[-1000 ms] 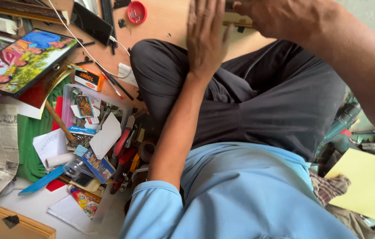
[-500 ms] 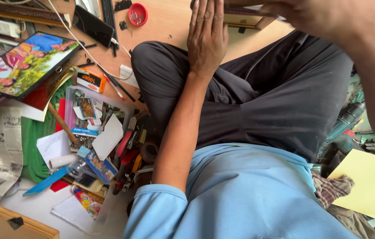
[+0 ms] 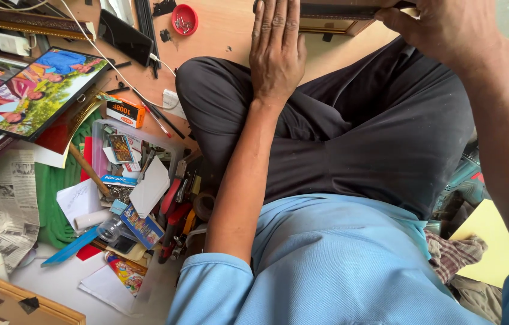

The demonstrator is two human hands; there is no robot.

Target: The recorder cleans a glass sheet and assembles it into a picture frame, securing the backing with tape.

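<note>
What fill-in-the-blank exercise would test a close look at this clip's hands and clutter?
1. The left hand lies flat, palm down, on a wooden ____.
2. The right hand grips the dark ____ at the top edge.
3. The small round tray of screws is coloured ____.
4. The framed photo lies to the person's ____.

Missing words: board; frame; red; left

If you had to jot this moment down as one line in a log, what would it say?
left hand: flat, pressing on picture frame | right hand: gripping frame's right end | frame: on wooden board past knees | red dish: nearby
</note>
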